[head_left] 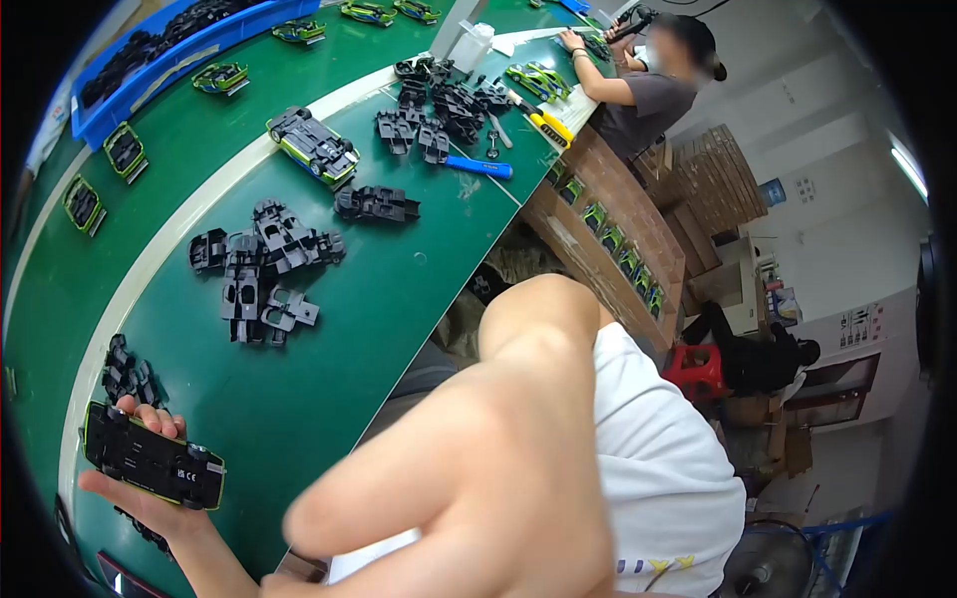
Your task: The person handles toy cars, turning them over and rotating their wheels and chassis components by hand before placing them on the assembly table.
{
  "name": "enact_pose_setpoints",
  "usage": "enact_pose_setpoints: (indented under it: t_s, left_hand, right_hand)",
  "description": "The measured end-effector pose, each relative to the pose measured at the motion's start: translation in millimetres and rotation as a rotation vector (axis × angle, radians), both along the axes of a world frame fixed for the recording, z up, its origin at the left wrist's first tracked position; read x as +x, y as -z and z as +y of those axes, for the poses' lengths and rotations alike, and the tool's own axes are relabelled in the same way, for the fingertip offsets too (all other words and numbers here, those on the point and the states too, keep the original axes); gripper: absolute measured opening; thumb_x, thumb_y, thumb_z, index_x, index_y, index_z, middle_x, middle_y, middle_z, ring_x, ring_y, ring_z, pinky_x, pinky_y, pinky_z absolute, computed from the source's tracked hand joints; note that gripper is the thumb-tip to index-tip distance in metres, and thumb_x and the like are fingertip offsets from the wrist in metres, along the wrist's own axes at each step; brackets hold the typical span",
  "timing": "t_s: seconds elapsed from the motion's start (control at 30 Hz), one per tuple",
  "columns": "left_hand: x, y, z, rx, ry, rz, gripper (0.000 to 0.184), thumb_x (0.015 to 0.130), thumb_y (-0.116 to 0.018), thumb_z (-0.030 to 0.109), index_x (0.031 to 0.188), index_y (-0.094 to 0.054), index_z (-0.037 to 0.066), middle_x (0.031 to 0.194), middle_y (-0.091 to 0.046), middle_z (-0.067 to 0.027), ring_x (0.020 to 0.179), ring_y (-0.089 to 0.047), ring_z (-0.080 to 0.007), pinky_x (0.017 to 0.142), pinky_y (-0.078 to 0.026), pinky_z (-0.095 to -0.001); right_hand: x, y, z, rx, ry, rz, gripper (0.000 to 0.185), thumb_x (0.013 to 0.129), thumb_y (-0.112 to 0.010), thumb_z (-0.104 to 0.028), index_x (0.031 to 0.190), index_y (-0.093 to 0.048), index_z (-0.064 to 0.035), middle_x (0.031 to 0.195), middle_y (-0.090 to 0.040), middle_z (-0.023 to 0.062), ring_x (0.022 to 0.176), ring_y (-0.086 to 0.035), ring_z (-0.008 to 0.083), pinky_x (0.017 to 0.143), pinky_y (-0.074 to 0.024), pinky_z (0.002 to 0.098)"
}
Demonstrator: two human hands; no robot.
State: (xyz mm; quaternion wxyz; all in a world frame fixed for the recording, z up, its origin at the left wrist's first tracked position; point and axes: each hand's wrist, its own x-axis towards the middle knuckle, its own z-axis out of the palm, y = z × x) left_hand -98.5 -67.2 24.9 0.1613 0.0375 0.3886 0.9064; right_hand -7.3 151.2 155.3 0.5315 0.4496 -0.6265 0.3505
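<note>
In my left hand [159,503], at the lower left, is a toy car [150,458], its black underside with a CE mark facing me and a yellow-green body edge showing. The fingers and thumb grip it along its sides. My right hand [469,478] is raised very close to the camera, large and blurred, its fingers mostly cut off by the frame. Beside the held car lie small black plastic parts [130,371]. Farther along the green table is a pile of black car interiors [244,284]. Another toy car [313,148] rests upside down.
Several green toy cars [125,151] stand on the green strip beyond a white edge, near a blue bin [100,125] of black parts. More black parts [459,110], a blue-handled tool [478,166] and yellow-handled pliers [548,128] lie farther along. A co-worker [648,100] sits there.
</note>
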Motion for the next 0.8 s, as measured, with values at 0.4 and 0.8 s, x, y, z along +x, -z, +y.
enact_pose_setpoints:
  t_s: [0.4, 0.8]
  left_hand:
    - [-3, -1, 2, 0.069, 0.078, 0.023, 0.092, 0.075, -0.05, 0.078, 0.118, -0.048, -0.004, 0.087, -0.052, -0.0093, 0.082, -0.053, -0.0196, 0.078, -0.044, -0.0327]
    - [0, -6, 5, 0.027, 0.064, 0.02, 0.092, 0.072, -0.051, 0.08, 0.113, -0.051, -0.002, 0.085, -0.054, -0.0082, 0.078, -0.053, -0.0188, 0.076, -0.043, -0.0316]
  right_hand:
    - [14, -16, 20, 0.206, 0.104, -0.157, 0.007, 0.082, -0.059, -0.011, 0.077, -0.058, -0.0061, 0.076, -0.052, -0.0007, 0.065, -0.05, 0.0128, 0.051, -0.0379, 0.0244]
    - [35, -45, 47, 0.436, 0.042, -0.418, 0.004, 0.079, -0.061, -0.01, 0.075, -0.06, -0.0076, 0.077, -0.055, -0.0017, 0.062, -0.051, 0.0127, 0.049, -0.0351, 0.026]
